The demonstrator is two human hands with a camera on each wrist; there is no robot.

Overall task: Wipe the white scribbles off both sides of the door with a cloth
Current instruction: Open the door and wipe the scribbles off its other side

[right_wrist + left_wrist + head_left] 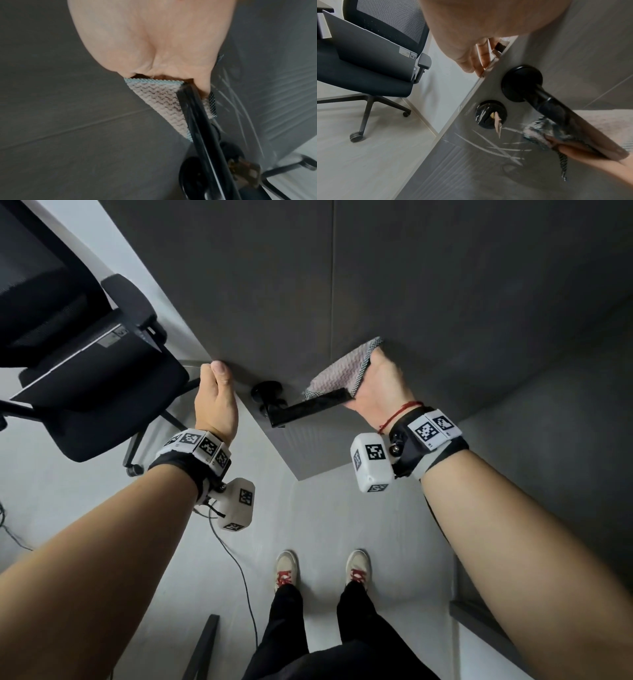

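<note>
Here the grey door stands partly open in front of the person. Left hand grips the door's free edge just above the black lever handle: thumb on the near face, fingers curled round the edge. Right hand presses a pinkish knitted cloth flat against the door face behind the lever's outer end; its fingers are hidden under the cloth, so I cannot tell whether they are spread or curled. White scribbles show on the door below the handle, crossing strokes beside the cloth, with some on the round black lock plate, where a key sits. A black office chair stands left of the door on the pale floor.
</note>
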